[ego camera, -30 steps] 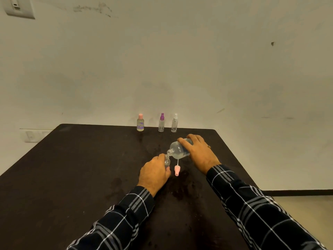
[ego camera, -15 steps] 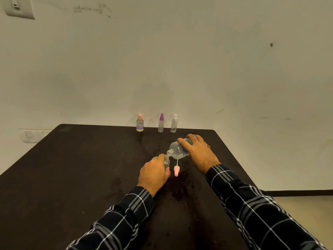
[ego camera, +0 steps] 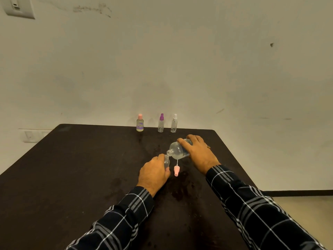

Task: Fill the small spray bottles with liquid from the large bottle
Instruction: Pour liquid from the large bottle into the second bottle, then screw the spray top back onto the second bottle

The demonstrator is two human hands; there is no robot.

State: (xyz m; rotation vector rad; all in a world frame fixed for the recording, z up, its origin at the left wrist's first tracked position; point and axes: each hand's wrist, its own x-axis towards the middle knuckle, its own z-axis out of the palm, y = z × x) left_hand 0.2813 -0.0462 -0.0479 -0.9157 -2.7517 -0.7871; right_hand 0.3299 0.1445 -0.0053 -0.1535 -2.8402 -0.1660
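My right hand (ego camera: 199, 153) grips the large clear bottle (ego camera: 177, 151), tipped to the left with its open mouth over the neck of a small clear bottle (ego camera: 166, 161). My left hand (ego camera: 154, 173) holds that small bottle upright on the dark table (ego camera: 72, 177); most of it is hidden by my fingers. A pink spray cap with its thin tube (ego camera: 176, 170) lies on the table just right of the small bottle, under the large bottle.
At the table's far edge stand three small bottles: a pink-capped one with yellowish liquid (ego camera: 140, 123), a purple-topped spray bottle (ego camera: 161, 123) and a white-topped spray bottle (ego camera: 174, 123). Wet stains mark the table near my hands. The wall rises behind.
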